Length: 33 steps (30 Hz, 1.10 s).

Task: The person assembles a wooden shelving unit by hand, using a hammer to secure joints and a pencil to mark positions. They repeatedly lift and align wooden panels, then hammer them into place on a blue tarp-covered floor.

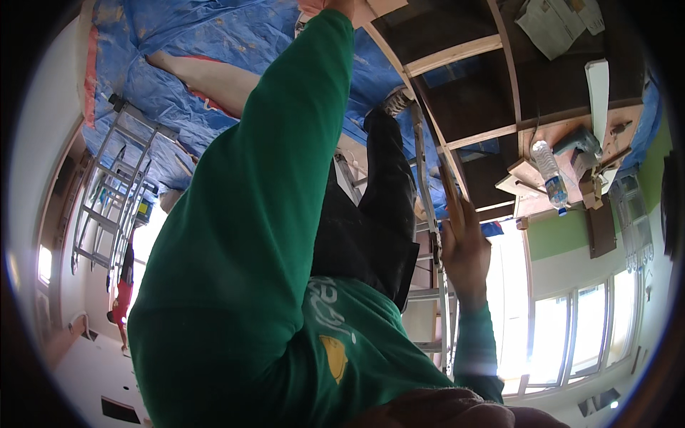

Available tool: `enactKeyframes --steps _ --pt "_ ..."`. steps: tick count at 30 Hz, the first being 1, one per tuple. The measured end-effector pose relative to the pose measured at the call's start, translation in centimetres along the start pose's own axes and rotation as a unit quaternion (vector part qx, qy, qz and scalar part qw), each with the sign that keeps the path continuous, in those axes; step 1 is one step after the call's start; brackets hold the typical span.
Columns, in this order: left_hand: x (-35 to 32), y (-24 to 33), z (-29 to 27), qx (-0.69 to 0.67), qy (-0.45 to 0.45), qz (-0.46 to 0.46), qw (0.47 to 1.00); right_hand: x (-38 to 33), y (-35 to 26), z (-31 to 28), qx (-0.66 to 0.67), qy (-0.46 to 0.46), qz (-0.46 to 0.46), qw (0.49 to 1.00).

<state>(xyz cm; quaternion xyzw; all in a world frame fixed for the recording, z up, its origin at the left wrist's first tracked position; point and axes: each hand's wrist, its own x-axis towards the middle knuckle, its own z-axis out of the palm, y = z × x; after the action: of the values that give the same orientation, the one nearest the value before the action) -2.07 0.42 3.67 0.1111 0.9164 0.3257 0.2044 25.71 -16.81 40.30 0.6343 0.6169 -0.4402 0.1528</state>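
My left arm in its green sleeve reaches up to the top edge. Only part of my left hand (338, 7) shows there, beside a pale wooden piece (379, 8); its fingers are cut off by the edge. My right hand (467, 246) is raised on the right, fingers stretched out along the near side member of a wooden frame (457, 55). Nothing shows in its grasp, and whether the fingertips press on the wood is hard to see. Dark panels lie between the frame's light battens. Below me an aluminium stepladder (426, 294) stands by my legs.
A water bottle (548, 171), a drill (584, 143) and wood offcuts lie on a board (531, 203) at right, near a white strip (598, 93). Blue tarpaulin (193, 36) covers the floor. Another ladder (107, 192) and a person in red (123, 289) are at left.
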Motion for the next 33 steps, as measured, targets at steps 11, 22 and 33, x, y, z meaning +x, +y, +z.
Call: enactKeyframes --steps 11,22,33 --pt "-0.7 1.5 1.2 0.007 -0.020 0.027 0.999 25.4 -3.5 10.1 0.071 0.141 -0.139 0.978" --pt "-0.6 0.4 0.9 -0.009 -0.014 0.021 1.000 -2.9 3.1 1.0 0.019 0.028 -0.013 0.999" --pt "-2.0 0.4 1.7 -0.016 -0.031 0.048 0.998 24.3 -1.4 9.6 0.077 0.135 -0.150 0.976"
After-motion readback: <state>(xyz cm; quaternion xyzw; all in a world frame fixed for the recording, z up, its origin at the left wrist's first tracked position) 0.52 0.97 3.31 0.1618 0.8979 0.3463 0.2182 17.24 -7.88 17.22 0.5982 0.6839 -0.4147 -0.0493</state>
